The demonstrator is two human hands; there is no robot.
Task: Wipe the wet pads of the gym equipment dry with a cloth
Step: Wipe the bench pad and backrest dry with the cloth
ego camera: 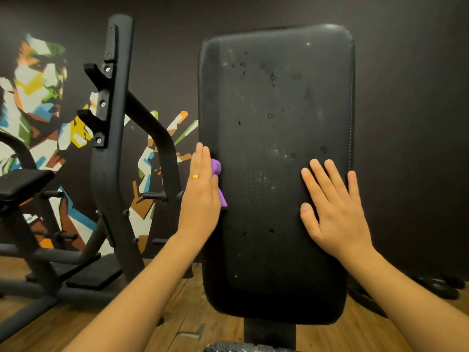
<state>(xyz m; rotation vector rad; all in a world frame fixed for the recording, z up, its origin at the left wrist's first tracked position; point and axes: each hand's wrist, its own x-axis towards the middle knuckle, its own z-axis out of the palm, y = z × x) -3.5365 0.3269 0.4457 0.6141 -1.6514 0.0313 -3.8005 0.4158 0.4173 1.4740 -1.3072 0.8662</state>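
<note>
Back pad (274, 189): tall, upright, black leather-look cushion on a post. It looks firm with a little give and slick where wet, so it is something to steady, not to lift.
Right hand (335, 209): flat on the pad's right half, fingers spread, holding nothing.
Left hand (200, 196): fingers straight and pressed together, palm pushing the cloth against the pad's left edge at mid-height.
Cloth (217, 168): small, purple, soft and light, bunched between palm and pad edge and mostly hidden. Likely to wipe better opened flat under the palm.
Droplets (272, 77): scattered mostly over the upper face — probably smear on this surface, so firm strokes suit.
</note>
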